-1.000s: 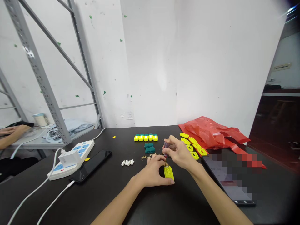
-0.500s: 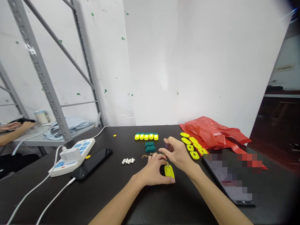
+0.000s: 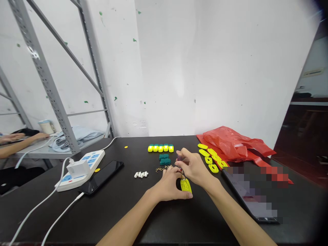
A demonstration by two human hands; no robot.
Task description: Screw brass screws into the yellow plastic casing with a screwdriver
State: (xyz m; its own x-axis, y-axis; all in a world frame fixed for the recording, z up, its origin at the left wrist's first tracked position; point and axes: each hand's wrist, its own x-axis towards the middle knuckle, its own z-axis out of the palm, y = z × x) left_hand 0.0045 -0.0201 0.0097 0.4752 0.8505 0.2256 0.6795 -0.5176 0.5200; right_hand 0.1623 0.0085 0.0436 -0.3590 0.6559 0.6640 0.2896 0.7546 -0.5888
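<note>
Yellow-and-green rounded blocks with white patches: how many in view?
5, side by side on the black table, beyond the dark green pieces: leftmost block, second block, middle block, fourth block, rightmost block. The left hand and right hand could hide others.

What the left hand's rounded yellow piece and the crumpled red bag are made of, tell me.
Rounded yellow piece: probably rigid plastic, matte-looking, from its even colour and ridges. Crumpled red bag: likely thin plastic film, slightly glossy, from creases and highlights.

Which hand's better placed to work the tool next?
Likely the right hand: its fingers grip the tool over the yellow part, while the left hand holds that part.
</note>
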